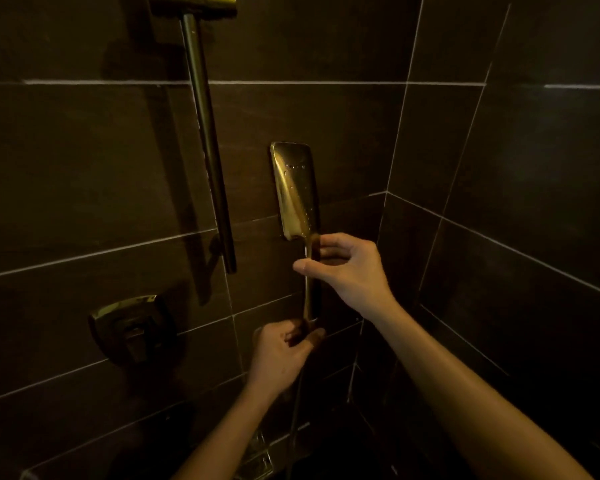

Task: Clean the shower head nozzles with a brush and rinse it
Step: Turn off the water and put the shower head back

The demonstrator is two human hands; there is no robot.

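Dark brown wall tiles (101, 161) with thin pale grout lines fill the whole view, and they meet in a corner at the right side of the shower. On the wall a long brass-coloured slide rail (207, 140) runs down from the top edge, and lower, near the left edge, sits a square brass mixer valve (134, 327). Between the rail and the corner stands the flat rectangular gold shower head (293, 192), upright against the wall, with its slim handle pointing down. Its surface shows small water drops, and only its smooth side is visible; the nozzles I cannot see from here.

No brush is in the picture, and no water is running. My judgement is that the task is at one of its ends: either the head is being lifted out of its holder or it is being set back. The drops alone cannot decide this.

Both forearms reach up from the bottom edge. The right hand (343, 265) pinches the top of the handle just under the head, thumb in front and fingers behind. The left hand (281, 351) is closed around the bottom end of the handle, where the thin hose (297, 396) hangs down.
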